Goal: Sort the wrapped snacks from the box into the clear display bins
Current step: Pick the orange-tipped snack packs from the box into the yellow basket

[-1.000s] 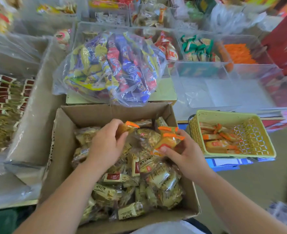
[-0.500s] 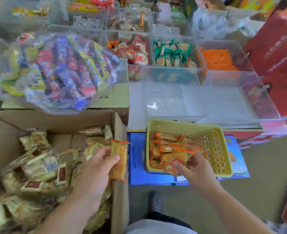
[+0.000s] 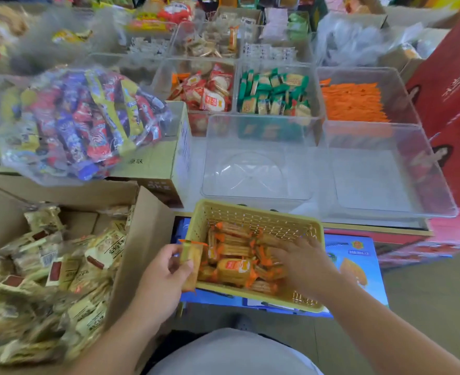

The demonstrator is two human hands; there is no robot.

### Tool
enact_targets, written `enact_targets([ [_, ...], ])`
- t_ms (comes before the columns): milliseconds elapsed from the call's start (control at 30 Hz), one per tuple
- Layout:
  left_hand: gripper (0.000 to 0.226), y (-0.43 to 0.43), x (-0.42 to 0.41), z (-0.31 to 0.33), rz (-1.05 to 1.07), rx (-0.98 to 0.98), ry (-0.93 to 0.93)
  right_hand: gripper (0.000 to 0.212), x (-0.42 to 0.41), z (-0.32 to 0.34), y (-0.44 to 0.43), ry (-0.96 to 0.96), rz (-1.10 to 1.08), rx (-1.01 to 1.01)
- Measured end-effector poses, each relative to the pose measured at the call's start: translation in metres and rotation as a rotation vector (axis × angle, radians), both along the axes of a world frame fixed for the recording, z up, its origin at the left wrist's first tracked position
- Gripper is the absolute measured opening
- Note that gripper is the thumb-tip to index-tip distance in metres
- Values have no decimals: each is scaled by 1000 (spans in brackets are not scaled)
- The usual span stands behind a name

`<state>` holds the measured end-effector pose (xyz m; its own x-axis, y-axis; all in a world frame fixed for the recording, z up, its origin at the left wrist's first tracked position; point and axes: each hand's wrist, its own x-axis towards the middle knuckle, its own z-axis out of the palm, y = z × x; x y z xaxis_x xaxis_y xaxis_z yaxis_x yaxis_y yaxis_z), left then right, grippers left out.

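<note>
At the left rim of the yellow basket (image 3: 253,212), the left hand (image 3: 164,277) grips one orange-wrapped snack (image 3: 192,262) between the thumb and curled fingers. The pack stands upright against the basket's outer wall. Inside the basket, the right hand (image 3: 301,263) lies with its fingers stretched and spread over the heap of orange packs (image 3: 234,269), touching them but gripping none that shows.

The basket sits on a blue printed box (image 3: 358,261), below the front edge of the bench (image 3: 372,226). Just to its left is the open cardboard box (image 3: 147,239), with one raised flap standing between the two. The box is piled with cream-wrapped snacks (image 3: 61,272) bearing dark red labels; they are blurred, so the print cannot be read.

Beyond the basket, two clear display bins stand side by side on the bench. The left bin (image 3: 250,131) holds a clear domed piece (image 3: 250,171) lying on its floor, and the right bin (image 3: 372,180) touches it along one wall. Behind these, a further row of bins holds red-and-white packs (image 3: 209,96), green packs (image 3: 274,93) and orange sticks (image 3: 353,101).

Left of the bins, a clear bag of colourful bars (image 3: 82,123) rests on top of a closed carton (image 3: 155,163). Red cartons (image 3: 453,104) stand along the far right, and more blurred bins and bags fill the back.
</note>
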<state>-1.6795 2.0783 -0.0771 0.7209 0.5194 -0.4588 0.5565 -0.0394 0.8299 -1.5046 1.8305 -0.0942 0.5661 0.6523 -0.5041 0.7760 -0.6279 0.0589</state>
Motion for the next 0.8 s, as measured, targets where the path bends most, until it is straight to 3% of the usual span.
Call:
enact_targets([
  [100,23,-3,11,2,-58,130,16,75,5,-7,-2,4,32,-68],
  [400,47,-25,90,-15,-389,450,112,72,4,-4,-39,19,-66,114],
  [600,72,-26,107,-24,-666,566,333,65,1,-12,-49,69,-146,270],
  [800,55,-24,55,9,-625,712,20,54,-4,-9,-35,4,-255,459],
])
